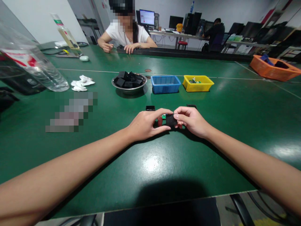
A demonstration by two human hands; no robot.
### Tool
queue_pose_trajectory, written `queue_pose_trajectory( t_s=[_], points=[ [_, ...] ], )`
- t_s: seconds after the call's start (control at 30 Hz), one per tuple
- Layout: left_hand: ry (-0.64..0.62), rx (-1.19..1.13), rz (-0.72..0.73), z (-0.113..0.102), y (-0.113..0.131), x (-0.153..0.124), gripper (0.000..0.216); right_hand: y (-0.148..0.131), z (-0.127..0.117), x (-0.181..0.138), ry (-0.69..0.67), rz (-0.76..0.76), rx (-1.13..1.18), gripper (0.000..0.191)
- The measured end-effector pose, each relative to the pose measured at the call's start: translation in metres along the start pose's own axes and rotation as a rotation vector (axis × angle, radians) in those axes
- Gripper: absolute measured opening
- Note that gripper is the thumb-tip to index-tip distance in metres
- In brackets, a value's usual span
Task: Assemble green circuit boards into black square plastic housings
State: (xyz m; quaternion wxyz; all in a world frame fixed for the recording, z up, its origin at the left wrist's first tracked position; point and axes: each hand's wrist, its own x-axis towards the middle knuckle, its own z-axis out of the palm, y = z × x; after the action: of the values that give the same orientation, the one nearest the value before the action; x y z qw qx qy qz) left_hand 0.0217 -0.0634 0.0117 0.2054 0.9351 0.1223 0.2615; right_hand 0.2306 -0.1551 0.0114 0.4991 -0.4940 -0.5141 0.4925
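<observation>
Both my hands meet over the middle of the green table [150, 163]. My left hand [145, 124] and my right hand [191, 121] pinch a small black box-shaped part [171, 120] between their fingertips, just above the tabletop. A bit of green circuit board [164, 116] shows at the part's left end. A small black piece [150, 108] lies on the table just beyond my left hand, and another thin black piece [191, 106] lies behind my right hand.
A steel bowl [129, 88] heaped with black parts, a blue bin [165, 84] and a yellow bin [198, 83] stand in a row farther back. Crumpled white tissue [81, 83] and a clear bottle [33, 62] are at left, an orange basket [274, 68] far right. A person sits across the table.
</observation>
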Motion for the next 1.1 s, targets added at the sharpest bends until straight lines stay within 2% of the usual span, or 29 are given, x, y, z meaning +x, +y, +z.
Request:
queue_pose_trajectory(
  t_s=[0.33, 0.57, 0.7, 0.9, 1.1],
  points=[
    [0.056, 0.020, 0.046, 0.0003, -0.0012, -0.0002, 0.024, -0.0040, 0.0020, -0.0022, -0.021, -0.007, -0.044, 0.044],
    [0.031, -0.003, 0.039, -0.0002, 0.0000, -0.0004, 0.043, -0.0023, 0.0013, -0.0022, 0.015, -0.004, -0.048, 0.041],
    [0.041, 0.004, 0.017, 0.0006, -0.0002, -0.0008, 0.038, -0.0018, 0.0014, -0.0022, 0.021, 0.006, -0.042, 0.043],
    [0.129, -0.028, -0.036, 0.0020, -0.0006, -0.0008, 0.036, -0.0047, 0.0020, -0.0024, -0.036, -0.007, -0.090, 0.041],
    [0.111, -0.046, -0.056, 0.0034, -0.0031, -0.0003, 0.045, -0.0056, 0.0016, -0.0026, -0.025, -0.019, -0.108, 0.039]
  ],
)
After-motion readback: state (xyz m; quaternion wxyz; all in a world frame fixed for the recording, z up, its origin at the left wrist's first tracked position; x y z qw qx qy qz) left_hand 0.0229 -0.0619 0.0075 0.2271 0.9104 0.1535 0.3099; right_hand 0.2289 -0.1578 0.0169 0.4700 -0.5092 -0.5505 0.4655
